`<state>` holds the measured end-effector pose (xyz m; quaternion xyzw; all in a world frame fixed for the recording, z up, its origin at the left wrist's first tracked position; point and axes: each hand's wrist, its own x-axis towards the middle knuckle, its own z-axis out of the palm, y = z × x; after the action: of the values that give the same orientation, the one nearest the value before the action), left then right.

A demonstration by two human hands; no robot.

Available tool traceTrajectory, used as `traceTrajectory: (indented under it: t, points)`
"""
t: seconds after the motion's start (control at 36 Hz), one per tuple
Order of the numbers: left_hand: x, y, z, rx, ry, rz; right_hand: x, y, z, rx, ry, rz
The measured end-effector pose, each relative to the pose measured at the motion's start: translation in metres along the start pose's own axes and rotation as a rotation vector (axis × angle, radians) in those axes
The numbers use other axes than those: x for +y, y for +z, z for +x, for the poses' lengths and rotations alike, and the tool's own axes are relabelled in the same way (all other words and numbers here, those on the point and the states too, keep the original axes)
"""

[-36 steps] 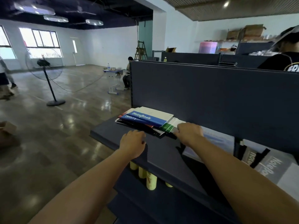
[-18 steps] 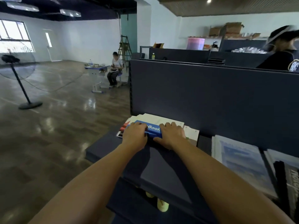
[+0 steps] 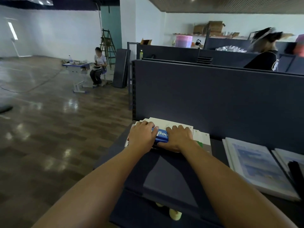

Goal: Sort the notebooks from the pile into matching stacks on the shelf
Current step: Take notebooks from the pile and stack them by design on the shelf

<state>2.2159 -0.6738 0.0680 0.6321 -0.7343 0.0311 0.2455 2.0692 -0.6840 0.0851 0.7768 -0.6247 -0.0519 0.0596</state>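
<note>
A pile of notebooks (image 3: 171, 125) lies at the left end of the dark shelf (image 3: 171, 175). Its top notebook is white with a blue band (image 3: 162, 135) that reads "Book". My left hand (image 3: 141, 137) rests palm down on the pile's left part, thumb on the blue band. My right hand (image 3: 178, 137) lies flat on the right part, fingers spread over the white cover. Green and white edges of lower notebooks (image 3: 201, 139) stick out to the right. A stack of pale blue-patterned notebooks (image 3: 256, 165) lies further right on the shelf.
A tall dark back panel (image 3: 213, 99) closes the shelf behind the pile. More notebooks (image 3: 292, 158) lie at the far right edge. Yellow bottles (image 3: 175, 213) stand on the shelf below. A person (image 3: 98, 66) sits at a desk across the wooden floor; another person (image 3: 264, 55) stands behind the panels.
Both hands went from the shelf in front of the pile onto its top. The view has turned right and come closer, so the stacks at the right show more.
</note>
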Motion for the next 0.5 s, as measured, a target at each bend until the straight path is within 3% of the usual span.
traceTrajectory:
  t: [0.36, 0.5]
  points:
    - [0.0013, 0.0049, -0.0013, 0.003, 0.015, -0.039, -0.0024, -0.0061, -0.0003, 0.06, -0.009, -0.07]
    - [0.0019, 0.0056, 0.0031, 0.021, 0.016, -0.059, -0.0058, -0.0065, -0.0004, 0.115, -0.116, -0.153]
